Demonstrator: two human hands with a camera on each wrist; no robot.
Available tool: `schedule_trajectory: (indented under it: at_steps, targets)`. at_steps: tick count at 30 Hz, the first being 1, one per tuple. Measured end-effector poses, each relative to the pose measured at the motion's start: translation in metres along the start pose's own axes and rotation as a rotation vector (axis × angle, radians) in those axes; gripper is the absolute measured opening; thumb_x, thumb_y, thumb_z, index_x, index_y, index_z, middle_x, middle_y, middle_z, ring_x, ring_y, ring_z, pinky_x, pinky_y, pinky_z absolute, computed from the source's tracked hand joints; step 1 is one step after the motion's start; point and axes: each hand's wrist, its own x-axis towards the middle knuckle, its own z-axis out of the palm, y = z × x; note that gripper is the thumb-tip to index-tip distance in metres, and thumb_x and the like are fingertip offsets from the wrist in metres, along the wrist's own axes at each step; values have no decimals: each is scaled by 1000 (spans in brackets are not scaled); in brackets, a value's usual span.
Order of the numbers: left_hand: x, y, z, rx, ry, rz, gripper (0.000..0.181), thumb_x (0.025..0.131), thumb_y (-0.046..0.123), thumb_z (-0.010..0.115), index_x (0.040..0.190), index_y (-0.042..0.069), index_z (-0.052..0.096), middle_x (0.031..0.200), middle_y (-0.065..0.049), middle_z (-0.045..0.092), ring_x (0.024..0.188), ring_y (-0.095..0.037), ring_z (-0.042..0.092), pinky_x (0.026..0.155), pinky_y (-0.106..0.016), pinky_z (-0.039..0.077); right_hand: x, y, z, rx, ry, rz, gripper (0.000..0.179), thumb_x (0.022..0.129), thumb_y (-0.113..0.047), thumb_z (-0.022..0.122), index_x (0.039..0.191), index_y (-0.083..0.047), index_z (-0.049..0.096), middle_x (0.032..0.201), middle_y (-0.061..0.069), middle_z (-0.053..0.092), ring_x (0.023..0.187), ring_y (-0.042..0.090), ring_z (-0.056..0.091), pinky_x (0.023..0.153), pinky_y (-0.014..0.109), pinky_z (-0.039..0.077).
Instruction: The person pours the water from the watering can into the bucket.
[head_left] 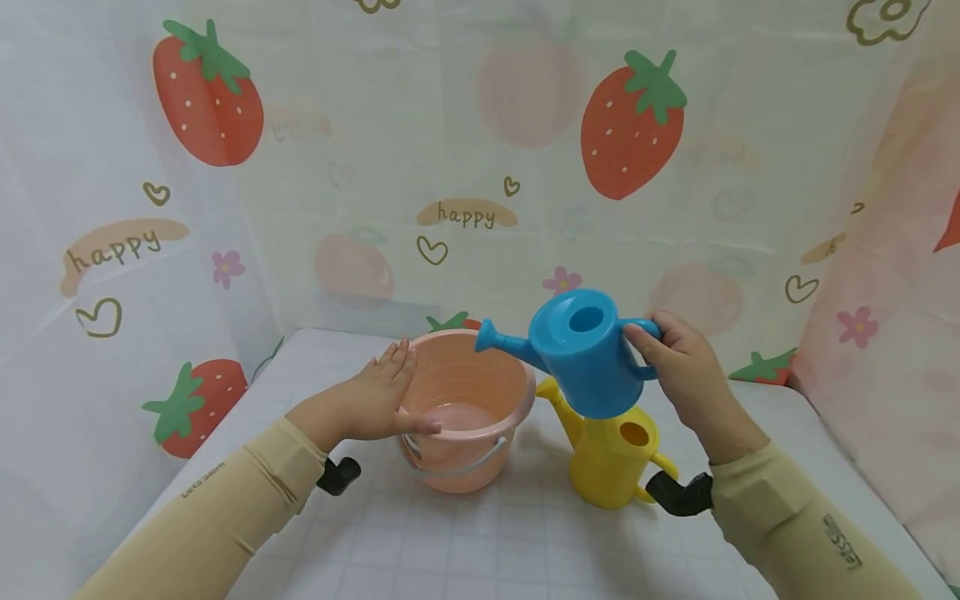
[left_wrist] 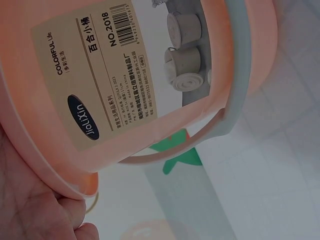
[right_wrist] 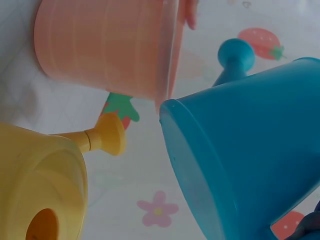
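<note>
My right hand (head_left: 686,375) grips the handle of a blue watering can (head_left: 588,358), holding it raised with its spout (head_left: 501,340) to the left, over the right side of a pink bucket (head_left: 465,454). Fairly straight fingers of my left hand (head_left: 371,398) rest on the bucket's left rim, the thumb lying along the near rim. A paper label (left_wrist: 90,75) shows on the bucket's side in the left wrist view. Below the blue can, a yellow watering can (head_left: 611,462) stands upright on the table, its top partly hidden by the blue one.
The bucket's pale handle (head_left: 468,462) hangs down on the near side. A white table (head_left: 420,550) lies under everything. Behind and on both sides hang curtains (head_left: 420,108) printed with strawberries, hearts and flowers. Each sleeve carries a black wrist piece (head_left: 681,493).
</note>
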Motion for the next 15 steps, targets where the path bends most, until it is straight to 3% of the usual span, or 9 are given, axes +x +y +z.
schedule_trajectory:
  at_steps: [15]
  targets:
    - [-2, 2, -1, -9, -3, 0, 116, 74, 76, 45, 144, -5, 0, 150, -22, -7, 138, -35, -5, 109, -52, 7, 4, -7, -1, -26, -45, 13, 47, 94, -42, 45, 96, 5, 47, 84, 16, 43, 95, 30, 43, 86, 58, 40]
